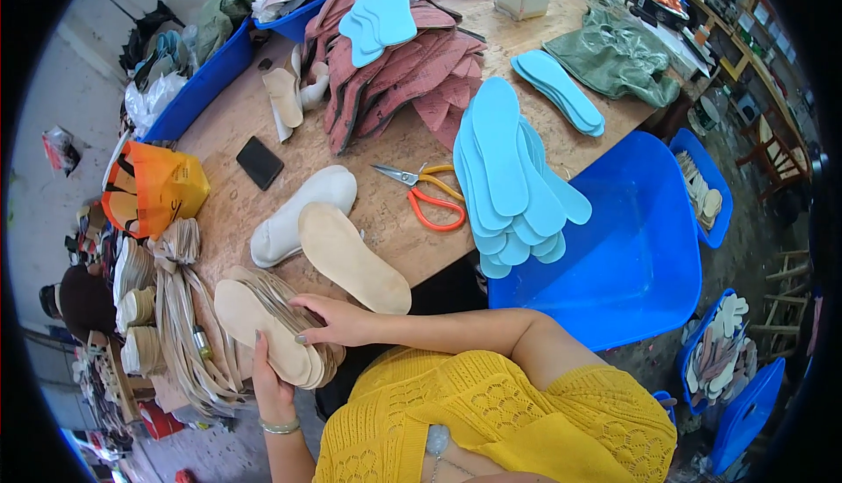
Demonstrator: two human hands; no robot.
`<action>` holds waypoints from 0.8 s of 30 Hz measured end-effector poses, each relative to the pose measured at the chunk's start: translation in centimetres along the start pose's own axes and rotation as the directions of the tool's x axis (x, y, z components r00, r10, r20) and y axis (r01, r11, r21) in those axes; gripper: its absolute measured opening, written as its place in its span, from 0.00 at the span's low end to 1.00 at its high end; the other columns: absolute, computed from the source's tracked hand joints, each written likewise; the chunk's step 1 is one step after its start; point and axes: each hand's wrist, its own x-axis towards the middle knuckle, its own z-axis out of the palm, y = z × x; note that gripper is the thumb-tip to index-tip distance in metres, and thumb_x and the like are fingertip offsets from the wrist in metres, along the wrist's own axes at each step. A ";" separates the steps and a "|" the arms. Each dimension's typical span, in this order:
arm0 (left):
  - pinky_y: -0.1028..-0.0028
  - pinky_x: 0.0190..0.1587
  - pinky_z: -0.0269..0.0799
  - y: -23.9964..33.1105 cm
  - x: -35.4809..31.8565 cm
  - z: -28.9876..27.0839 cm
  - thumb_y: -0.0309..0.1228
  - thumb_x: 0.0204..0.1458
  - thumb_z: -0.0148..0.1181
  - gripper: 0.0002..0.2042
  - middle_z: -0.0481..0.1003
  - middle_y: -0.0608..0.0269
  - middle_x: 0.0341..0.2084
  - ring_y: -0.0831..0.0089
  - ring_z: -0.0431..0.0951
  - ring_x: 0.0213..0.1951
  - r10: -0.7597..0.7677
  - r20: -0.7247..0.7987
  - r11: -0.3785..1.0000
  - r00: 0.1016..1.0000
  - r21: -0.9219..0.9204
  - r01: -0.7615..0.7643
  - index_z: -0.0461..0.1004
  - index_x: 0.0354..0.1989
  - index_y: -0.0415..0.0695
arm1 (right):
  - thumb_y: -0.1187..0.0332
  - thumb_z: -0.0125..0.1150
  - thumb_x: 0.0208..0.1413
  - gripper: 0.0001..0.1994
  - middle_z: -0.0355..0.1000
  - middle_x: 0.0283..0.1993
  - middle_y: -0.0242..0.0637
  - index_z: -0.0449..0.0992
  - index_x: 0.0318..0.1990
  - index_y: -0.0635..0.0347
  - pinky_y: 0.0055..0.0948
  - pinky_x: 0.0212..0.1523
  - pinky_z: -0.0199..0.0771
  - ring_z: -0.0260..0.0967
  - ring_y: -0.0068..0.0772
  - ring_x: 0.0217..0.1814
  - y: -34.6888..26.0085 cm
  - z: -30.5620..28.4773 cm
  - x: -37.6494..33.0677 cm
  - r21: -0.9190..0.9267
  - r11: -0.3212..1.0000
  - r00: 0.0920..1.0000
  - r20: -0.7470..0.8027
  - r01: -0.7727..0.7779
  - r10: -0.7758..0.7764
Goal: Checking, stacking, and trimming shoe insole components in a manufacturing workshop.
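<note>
A fanned stack of beige insoles (263, 329) stands at the near table edge in front of me. My left hand (274, 385) grips its near end, thumb up on the top insole and the other fingers hidden beneath. From the right, my right hand (338, 321) holds the stack's side, fingers bent along the insoles' edges. Just beyond lies a single beige insole (355, 259), partly over a white foot-shaped form (307, 211). Scissors with orange and yellow handles (430, 195) rest farther right, blades parted, beside a pile of light-blue insoles (500, 158).
A large blue tub (614, 246) stands right of the table. Dark-red sole-shaped pieces (403, 71) are heaped at the back. A black phone-like slab (260, 163) and an orange bag (153, 186) lie left, with bundled beige strips (189, 325) along the left edge.
</note>
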 end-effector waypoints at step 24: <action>0.69 0.51 0.73 0.1 1.1 -1.1 0.35 0.59 0.54 0.21 0.72 0.56 0.49 0.68 0.75 0.48 -0.023 0.007 1.000 1.000 0.004 0.023 0.64 0.57 0.35 | 0.57 0.59 0.56 0.34 0.47 0.70 0.57 0.55 0.65 0.68 0.35 0.69 0.46 0.42 0.44 0.75 -1.1 1.5 -0.2 -0.018 0.994 0.993 -0.060 -0.107 0.106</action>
